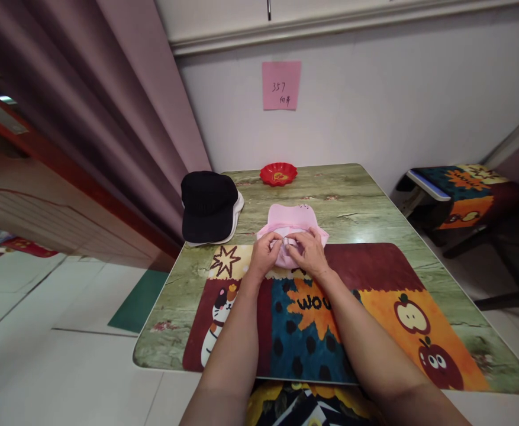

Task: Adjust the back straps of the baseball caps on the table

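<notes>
A pink baseball cap (291, 216) lies upside down at the mat's far edge, its brim pointing away from me and its inside facing up. My left hand (267, 251) is closed at the cap's near left side, fingers pinching near the back strap. From the right, my right hand (309, 251) is also closed there, its fingertips close to the left ones. A small shiny buckle (286, 241) shows between the fingers. Exactly how the strap runs under the fingers is hidden.
A black cap (209, 204) sits on a white cap (240, 204) at the table's left edge. A red scalloped dish (278, 174) stands at the back. Under my arms lies a colourful mat (374, 266). A pink note (281, 86) is on the wall.
</notes>
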A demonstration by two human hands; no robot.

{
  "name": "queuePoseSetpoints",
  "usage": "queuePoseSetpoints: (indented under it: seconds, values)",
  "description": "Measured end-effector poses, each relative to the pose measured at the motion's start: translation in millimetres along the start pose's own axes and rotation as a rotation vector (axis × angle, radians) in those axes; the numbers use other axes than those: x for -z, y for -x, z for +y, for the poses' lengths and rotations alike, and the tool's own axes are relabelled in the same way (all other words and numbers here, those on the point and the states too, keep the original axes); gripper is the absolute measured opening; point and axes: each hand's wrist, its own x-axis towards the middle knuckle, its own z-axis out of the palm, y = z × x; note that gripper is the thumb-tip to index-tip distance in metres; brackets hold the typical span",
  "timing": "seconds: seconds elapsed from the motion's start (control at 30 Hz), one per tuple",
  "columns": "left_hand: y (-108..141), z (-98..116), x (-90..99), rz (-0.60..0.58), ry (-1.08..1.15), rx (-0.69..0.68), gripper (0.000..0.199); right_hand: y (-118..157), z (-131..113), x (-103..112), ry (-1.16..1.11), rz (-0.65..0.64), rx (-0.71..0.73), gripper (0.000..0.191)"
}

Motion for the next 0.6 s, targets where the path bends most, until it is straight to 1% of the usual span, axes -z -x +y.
queuePoseSetpoints:
  seconds: [0.07,0.17,0.33,0.6]
  values:
    - [0.3,1.4,-0.1,-0.006,-0.017,-0.011,0.013,-0.4,0.3,-0.7,-0.022,-0.009,-0.022,0.016]
    - [0.1,3.2,1.0,-0.026,-0.012,-0.008,0.012,-1.3,2.5,-2.3,-0.045,-0.009,-0.049,0.019]
    - [-1.5,3.3,2.1,-0.062,-0.017,-0.023,0.014,-1.3,5.8,-4.1,-0.035,-0.018,-0.038,0.019]
    - [-0.2,1.4,-0.3,-0.005,-0.075,0.011,0.013,-0.4,6.3,-6.5,-0.014,0.018,-0.039,0.018]
